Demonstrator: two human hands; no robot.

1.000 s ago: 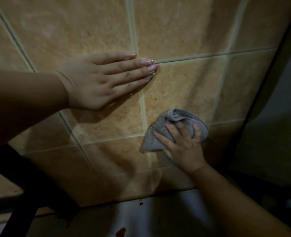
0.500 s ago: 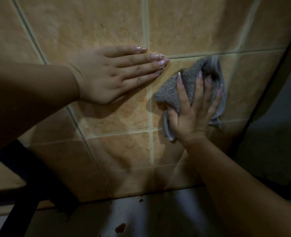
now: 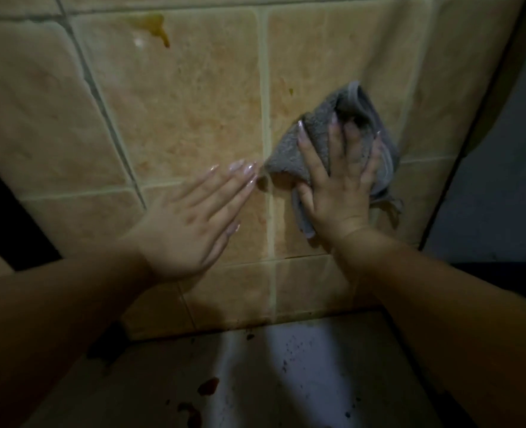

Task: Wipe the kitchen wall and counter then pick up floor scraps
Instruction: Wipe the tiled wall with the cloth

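Observation:
A grey cloth [image 3: 360,118] is pressed flat against the tan tiled wall [image 3: 187,97] by my right hand [image 3: 337,186], fingers spread over it and pointing up. My left hand [image 3: 190,217] lies flat and open on the wall just left of the cloth, fingertips nearly touching its edge. A yellow drip stain [image 3: 158,27] marks the tile high above my left hand. Below the wall runs the pale counter [image 3: 301,372], with red scraps [image 3: 207,386] and dark specks on it.
A dark vertical edge [image 3: 471,149] closes the tiled wall on the right, with a grey surface beyond it. A dark bar [image 3: 5,217] crosses the wall at the far left. The scene is dim.
The view has tilted upward, revealing the yellow stain. My right hand slid the cloth up and to the right along the wall. My left hand stays flat on the tiles beside it.

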